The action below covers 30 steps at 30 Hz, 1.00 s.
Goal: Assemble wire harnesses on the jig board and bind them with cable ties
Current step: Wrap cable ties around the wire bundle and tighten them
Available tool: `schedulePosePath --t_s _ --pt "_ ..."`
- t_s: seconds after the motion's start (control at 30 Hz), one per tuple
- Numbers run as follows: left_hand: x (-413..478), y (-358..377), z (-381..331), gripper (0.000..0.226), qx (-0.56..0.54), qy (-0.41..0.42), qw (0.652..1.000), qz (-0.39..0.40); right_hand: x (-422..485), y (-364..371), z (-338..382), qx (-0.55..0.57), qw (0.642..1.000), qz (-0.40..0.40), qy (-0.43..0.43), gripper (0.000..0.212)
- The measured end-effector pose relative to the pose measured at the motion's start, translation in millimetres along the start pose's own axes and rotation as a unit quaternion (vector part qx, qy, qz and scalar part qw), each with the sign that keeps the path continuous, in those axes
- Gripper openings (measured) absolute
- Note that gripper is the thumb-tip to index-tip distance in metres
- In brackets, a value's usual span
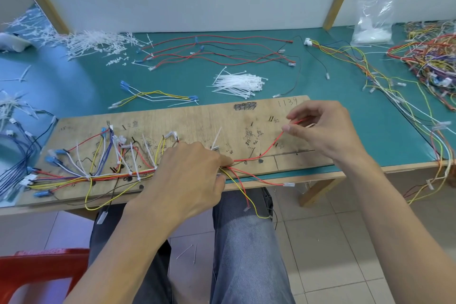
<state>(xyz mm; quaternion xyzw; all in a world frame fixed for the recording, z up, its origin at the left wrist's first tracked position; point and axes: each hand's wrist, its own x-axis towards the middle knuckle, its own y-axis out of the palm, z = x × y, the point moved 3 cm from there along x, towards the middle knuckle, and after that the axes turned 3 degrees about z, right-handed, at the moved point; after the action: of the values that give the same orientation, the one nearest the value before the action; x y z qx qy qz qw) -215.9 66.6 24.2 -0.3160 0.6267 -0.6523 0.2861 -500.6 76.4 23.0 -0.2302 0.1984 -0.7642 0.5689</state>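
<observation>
On the jig board [197, 116], the wire bundle [108, 176] is pinned by the clenched left hand [187, 175]; a red wire [269, 149] — thin, limp, springy — is pinched near its end by the right hand [320, 128], best gripped close to the terminal.

The left hand [190, 175] lay palm-down on the jig board [197, 121]; the right hand [320, 128] hovered above its right end, fingertips pinched.
</observation>
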Motion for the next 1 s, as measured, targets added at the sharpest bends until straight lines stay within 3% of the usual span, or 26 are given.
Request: schedulePosePath --t_s 0.23,0.33,0.5,0.7,1.0 --pt "-1.0 -4.8 -3.0 0.047 -0.005 -0.003 1.0 0.0 16.3 11.8 9.8 0.006 0.998 0.057 -0.009 0.023" --pt "0.9 -4.6 -14.8 0.057 0.002 -0.013 1.0 0.024 19.8 18.2 9.1 -0.019 0.997 0.077 -0.021 0.022" --pt "3.5 -4.4 -21.4 0.063 0.011 -0.022 0.999 0.035 29.7 26.8 3.7 -0.031 0.997 0.073 -0.025 0.025" --pt "5.7 -7.4 -21.2 0.058 0.013 -0.025 0.999 0.033 47.8 31.4 -6.3 0.008 0.998 0.048 0.029 0.029" --pt "5.3 -9.8 -15.6 0.055 0.004 -0.025 0.999 0.042 55.4 30.6 -9.3 0.016 1.0 0.021 0.0 0.023"
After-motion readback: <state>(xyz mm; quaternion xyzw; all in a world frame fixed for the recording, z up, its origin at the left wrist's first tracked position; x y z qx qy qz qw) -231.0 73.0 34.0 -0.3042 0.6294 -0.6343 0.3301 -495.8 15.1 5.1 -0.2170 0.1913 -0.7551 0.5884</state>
